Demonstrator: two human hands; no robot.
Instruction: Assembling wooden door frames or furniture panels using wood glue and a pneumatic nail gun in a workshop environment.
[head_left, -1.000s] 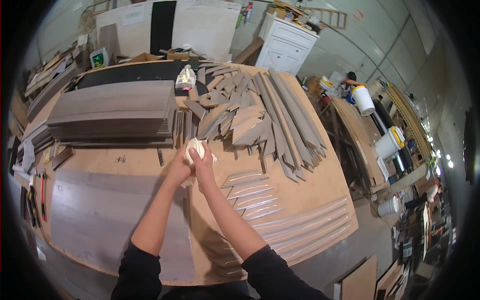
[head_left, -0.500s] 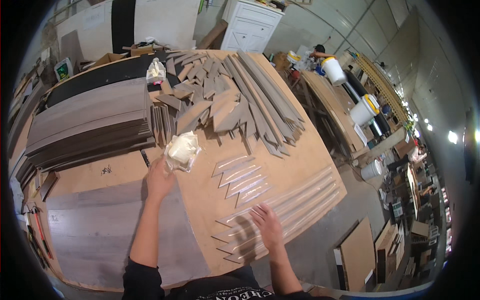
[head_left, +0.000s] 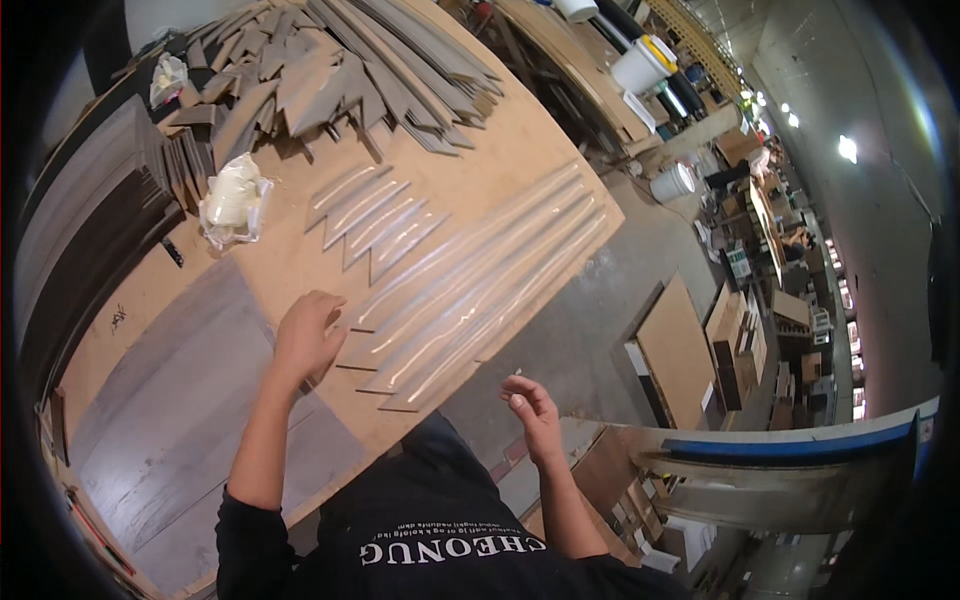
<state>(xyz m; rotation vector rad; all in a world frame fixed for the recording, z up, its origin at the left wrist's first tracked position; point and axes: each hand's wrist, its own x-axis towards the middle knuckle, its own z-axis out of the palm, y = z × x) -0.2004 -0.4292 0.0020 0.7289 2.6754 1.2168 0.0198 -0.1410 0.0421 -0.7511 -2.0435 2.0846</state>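
Observation:
My left hand (head_left: 310,338) is over the table beside the near left ends of long grey strips (head_left: 455,300), holding nothing, with its fingers bent and apart. Wet, shiny lines of what looks like glue run along these strips. Past the table's front right edge, my right hand (head_left: 535,415) hangs in the air with loosely curled fingers and nothing visible in it. Short, angled-end strips (head_left: 375,222) with the same shiny lines lie in a row beyond the long ones. Farther left stands a white tub (head_left: 233,203) heaped with a cream-coloured paste, apart from both hands.
A grey wood-look panel (head_left: 190,390) lies at the left of the table (head_left: 300,165). A tall stack of grey boards (head_left: 95,240) and a heap of cut pieces (head_left: 320,85) fill the far side. White buckets (head_left: 672,183) and leaning boards (head_left: 675,350) stand right.
My left hand has left the paste tub and come back toward the long strips. My right hand has moved from above the strips to off the table edge. The view has turned right.

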